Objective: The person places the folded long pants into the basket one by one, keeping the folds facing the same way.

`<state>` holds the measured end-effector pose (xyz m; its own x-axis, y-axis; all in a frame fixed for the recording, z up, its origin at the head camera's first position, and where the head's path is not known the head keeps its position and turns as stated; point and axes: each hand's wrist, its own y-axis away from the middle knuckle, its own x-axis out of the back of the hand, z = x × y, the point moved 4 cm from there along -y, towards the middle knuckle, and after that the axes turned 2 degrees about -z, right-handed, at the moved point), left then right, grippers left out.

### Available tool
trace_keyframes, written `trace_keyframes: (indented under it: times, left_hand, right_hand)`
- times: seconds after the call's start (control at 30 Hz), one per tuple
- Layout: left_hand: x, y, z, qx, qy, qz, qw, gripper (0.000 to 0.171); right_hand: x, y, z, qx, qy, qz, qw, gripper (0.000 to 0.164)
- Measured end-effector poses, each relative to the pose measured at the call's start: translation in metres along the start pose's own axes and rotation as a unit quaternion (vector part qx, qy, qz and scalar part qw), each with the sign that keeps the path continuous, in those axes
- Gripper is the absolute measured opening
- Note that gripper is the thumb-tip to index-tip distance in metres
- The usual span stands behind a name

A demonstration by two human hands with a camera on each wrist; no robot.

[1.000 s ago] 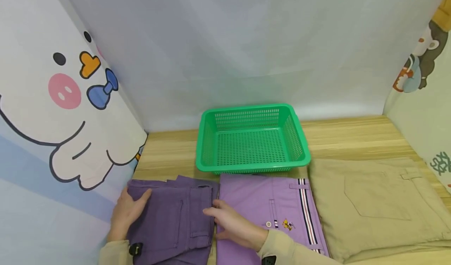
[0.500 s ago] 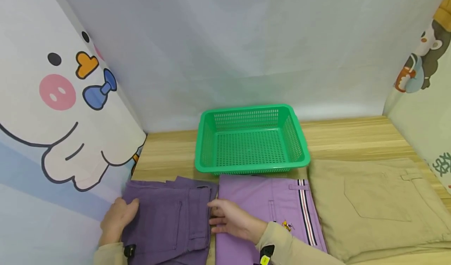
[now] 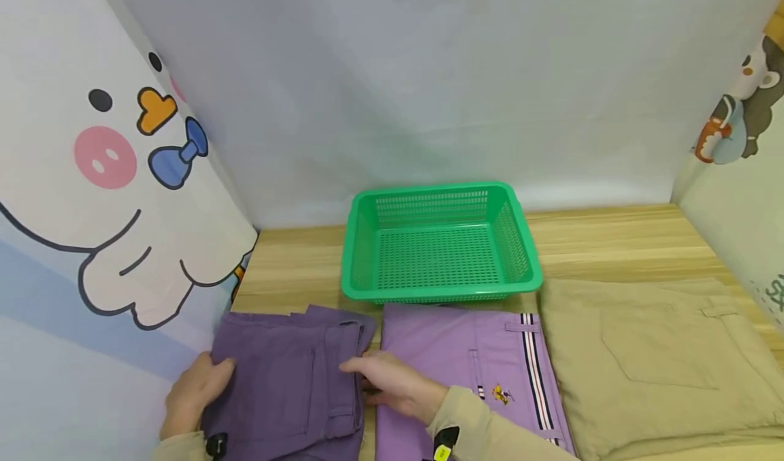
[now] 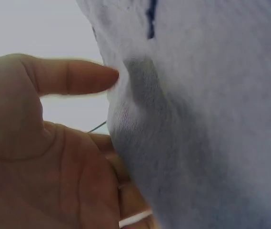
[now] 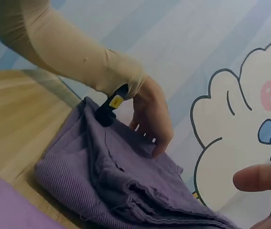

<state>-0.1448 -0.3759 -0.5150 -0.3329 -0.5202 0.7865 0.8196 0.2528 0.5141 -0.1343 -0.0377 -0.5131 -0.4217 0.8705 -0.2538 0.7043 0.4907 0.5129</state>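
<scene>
Walls first: pale cloth backdrop behind, cartoon-printed sheet on the left w/ a white animal, pink cheek, blue bow, and another cartoon sheet at far right. Below them a light wood tabletop runs wall to wall.

Count: 3 folded trousers in a row along the near edge, 1 basket, 2 hands.

Biggest piece is the khaki trousers on the right, back pocket up, lying flat. Next the green basket, perforated plastic, sitting behind the middle pair and touching nothing else that I can see. Then the light purple trousers in the middle, w/ a dark-and-white side stripe and a small embroidered logo. Just left of them, the dark purple trousers, folded, at the near left corner of the table right up against the cartoon sheet.

Hands are both on that dark pair. Left hand curls over its left edge, fingers bent round the fabric; right wrist view shows the same, fingertips tucked onto the cloth. Right hand is at the right edge by the waistband, fingers bent in toward the fold, seemingly gripping it. Left wrist view is too close & blurry to add anything but thumb and grey cloth. Beige sleeves on both arms.
</scene>
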Motion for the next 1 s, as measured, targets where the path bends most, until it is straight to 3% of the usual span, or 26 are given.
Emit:
trace_keyframes:
  times: [0.13, 0.3, 0.53, 1.0]
  left_hand:
    - [-0.003, 0.001, 0.004, -0.029, 0.002, -0.001, 0.9996, 0.073]
    - [-0.005, 0.001, 0.002, -0.048, 0.000, 0.021, 0.9986, 0.070]
    - [-0.001, 0.002, -0.003, -0.053, 0.035, 0.053, 0.9966, 0.067]
    - [0.017, 0.030, 0.003, -0.071, 0.130, 0.103, 0.9837, 0.067]
  right_hand:
    - [-0.004, -0.002, 0.001, 0.003, 0.006, -0.010, 1.000, 0.053]
    - [-0.006, -0.003, 0.005, 0.014, 0.012, -0.011, 1.000, 0.045]
    - [-0.009, -0.003, 0.002, 0.054, 0.019, -0.041, 0.998, 0.046]
    - [-0.016, 0.011, -0.020, 0.111, 0.018, -0.044, 0.993, 0.045]
